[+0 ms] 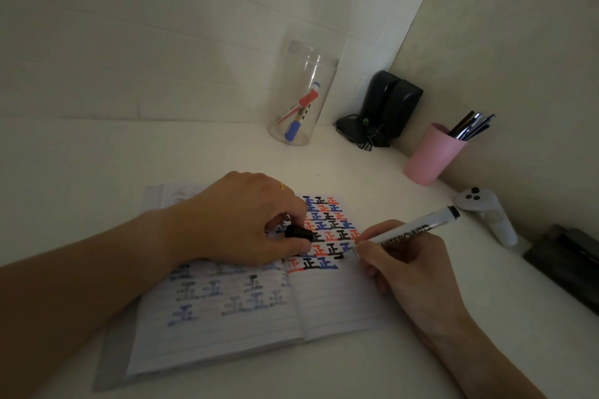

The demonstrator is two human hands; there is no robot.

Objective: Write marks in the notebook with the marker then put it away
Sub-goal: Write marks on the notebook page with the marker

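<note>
Marker [409, 230] slants across the notebook's right page, its tip down on a black mark, pinched in the fingers of the right hand [402, 264]. Notebook [259, 308] lies open on the white tabletop [97, 172]. Left hand [240, 220] rests on the pages, curled around the black cap [299, 232]. Farther back stand a clear jar [303, 94] with markers and a pink cup [432, 155] of pens.

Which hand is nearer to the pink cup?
Right. The right hand writes on the notebook just below the pink cup; the left hand lies farther left.
</note>
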